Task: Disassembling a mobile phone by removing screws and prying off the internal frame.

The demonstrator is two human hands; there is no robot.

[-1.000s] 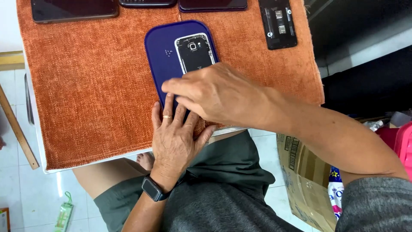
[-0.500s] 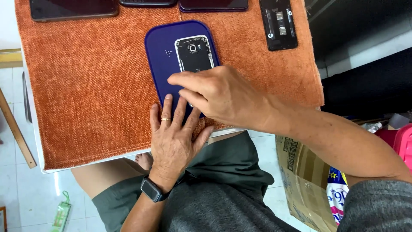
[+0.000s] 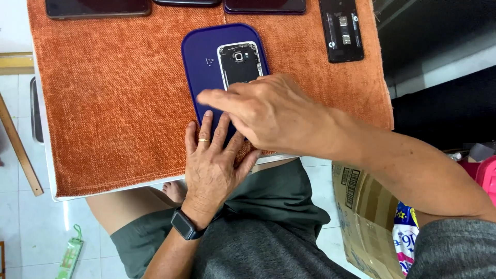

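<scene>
The left hand (image 3: 214, 165) lies flat, fingers spread, pinning the dark-blue rounded rubber mat (image 3: 204, 67) on the orange woven cloth (image 3: 108, 98). The right hand (image 3: 268, 111), loosely open and holding nothing, hovers over the opened black smartphone (image 3: 238, 62) on the mat. Risk: a careless brush could shift the phone.

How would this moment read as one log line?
left hand flat at blue mat edge | right hand over opened phone | orange cloth

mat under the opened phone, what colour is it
Dark blue mat, plain apart from a small pale mark; it lies on the orange cloth. Head view shows it best.
</scene>
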